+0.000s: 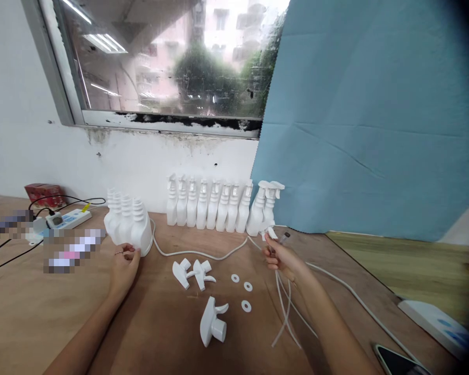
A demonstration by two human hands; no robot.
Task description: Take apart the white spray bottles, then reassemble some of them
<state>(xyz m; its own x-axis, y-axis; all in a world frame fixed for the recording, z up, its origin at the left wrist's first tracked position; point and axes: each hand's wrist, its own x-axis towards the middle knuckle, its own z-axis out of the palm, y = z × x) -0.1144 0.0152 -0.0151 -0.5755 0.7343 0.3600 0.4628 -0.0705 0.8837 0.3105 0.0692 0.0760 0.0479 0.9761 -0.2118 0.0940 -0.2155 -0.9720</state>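
Note:
My left hand (125, 261) has its fingers curled against the base of several white bottles (137, 229) that stand without tops. Whether it holds anything there is hidden. My right hand (280, 256) is closed around thin clear tubes (287, 307); one short end sticks up above the fingers and long ends trail below. Just beyond its fingertips is a white trigger spray head (268, 228). Between my hands lie two trigger heads (200, 273) side by side, with another trigger head (213, 323) closer to me. Three white ring washers (246, 306) lie right of them.
A row of white spray bottles (212, 211) with heads fitted stands along the wall. A white cable (203, 255) crosses the table behind the parts. At left are a power strip (72, 220) and a red box (45, 196); a phone (398, 360) lies front right.

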